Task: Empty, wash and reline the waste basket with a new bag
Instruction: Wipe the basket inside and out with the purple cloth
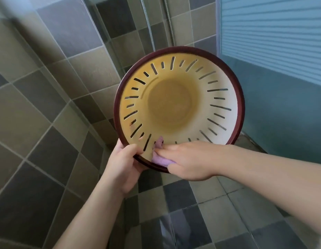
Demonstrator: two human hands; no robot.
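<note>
Head view, waste basket (179, 106) mouth toward camera (tilted), left hand (123, 159) gripping rim

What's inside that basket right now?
The waste basket holds no bag or rubbish. Only a purple cloth, pressed on the inner wall near the rim by the right hand. That hand hides part of the cloth.
</note>
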